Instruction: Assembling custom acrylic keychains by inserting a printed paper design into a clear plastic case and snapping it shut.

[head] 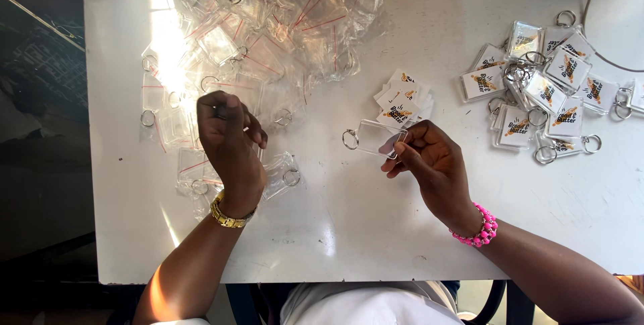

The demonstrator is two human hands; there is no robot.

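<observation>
A clear plastic keychain case [377, 138] with a metal split ring at its left end sits pinched at its right edge between the fingertips of the right hand [433, 164], held just above the middle of the white table [376, 231]; that wrist wears a pink bead bracelet [479, 228]. The left hand [231, 140] is raised with its fingers curled narrow over the heap of empty cases in clear bags [261, 50]; whether it grips anything I cannot tell, and a gold watch [228, 216] circles its wrist. The bags are glossy, crinkled film with red seal strips, glaring where sunlight falls. A small stack of white printed paper inserts [402, 97] lies just beyond the held case. Finished rectangular keychains [547, 93] with rings cluster at the far right. Bare tabletop runs along the near edge between both forearms.
</observation>
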